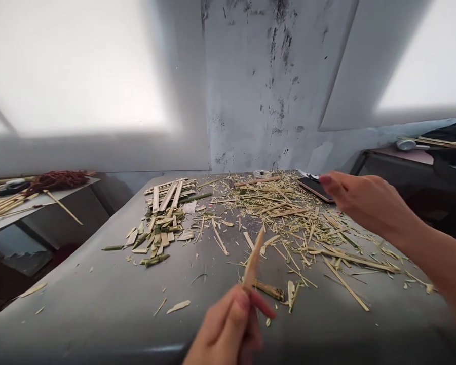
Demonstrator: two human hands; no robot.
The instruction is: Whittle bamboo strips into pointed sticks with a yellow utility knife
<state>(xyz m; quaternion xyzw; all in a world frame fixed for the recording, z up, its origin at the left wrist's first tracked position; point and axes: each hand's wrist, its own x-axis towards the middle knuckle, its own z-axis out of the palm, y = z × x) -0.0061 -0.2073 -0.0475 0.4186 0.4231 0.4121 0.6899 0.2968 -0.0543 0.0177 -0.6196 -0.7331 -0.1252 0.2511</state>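
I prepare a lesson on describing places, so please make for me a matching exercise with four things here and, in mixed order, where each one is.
1. Red-brown tangle
2. Pale pointed strip
3. Dark flat slab
4. Stack of pale strips

A. Back right of the middle table
B. In the left hand
C. Back left of the middle table
D. On the far-left surface

1-D, 2-B, 3-A, 4-C

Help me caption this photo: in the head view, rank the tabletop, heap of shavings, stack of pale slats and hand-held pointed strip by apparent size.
Largest to smallest:
Tabletop
Heap of shavings
Stack of pale slats
Pointed strip in the left hand
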